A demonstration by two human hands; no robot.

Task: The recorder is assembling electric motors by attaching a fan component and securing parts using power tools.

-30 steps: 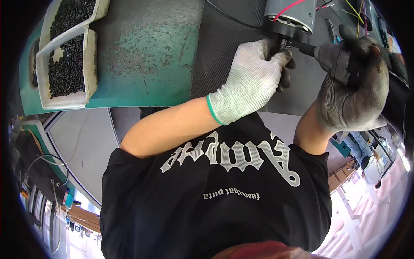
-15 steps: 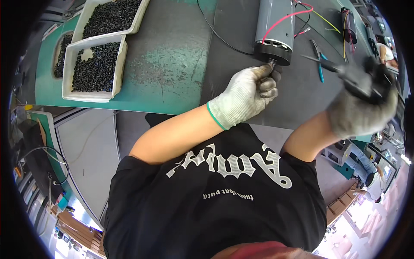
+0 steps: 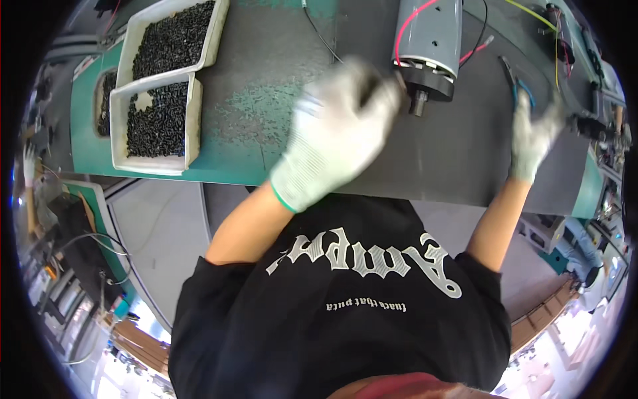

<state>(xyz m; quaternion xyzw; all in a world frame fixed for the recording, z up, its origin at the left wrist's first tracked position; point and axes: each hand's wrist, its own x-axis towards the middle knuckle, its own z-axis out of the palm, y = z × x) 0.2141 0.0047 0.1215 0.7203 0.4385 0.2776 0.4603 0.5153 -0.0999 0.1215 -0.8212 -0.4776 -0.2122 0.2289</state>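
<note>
The table (image 3: 266, 126) fills the upper part of the head view, its top partly worn green and partly covered by a dark grey mat (image 3: 458, 153) that runs to the near edge on the right. Two white trays sit side by side toward the table's left end: the farther tray (image 3: 174, 40) and the nearer tray (image 3: 157, 124), both heaped with small black screws.

A grey motor (image 3: 428, 43) lies on the mat near the far edge, right of the middle, its black end cap and short shaft pointing toward the near edge. A red wire (image 3: 407, 23) loops over its casing, and a black cable (image 3: 319, 33) trails across the table just to its left.

The left hand (image 3: 335, 136), in a white knit glove with a green cuff, is over the middle of the table just left of the motor's shaft end. It is blurred — I cannot tell whether it holds anything or touches the motor.

The right hand (image 3: 531, 136), in a grey glove, is near the table's right end, fingers spread and loose, grasping nothing. Blue-handled pliers (image 3: 515, 83) lie on the mat just beyond its fingertips — well apart from the motor.
</note>
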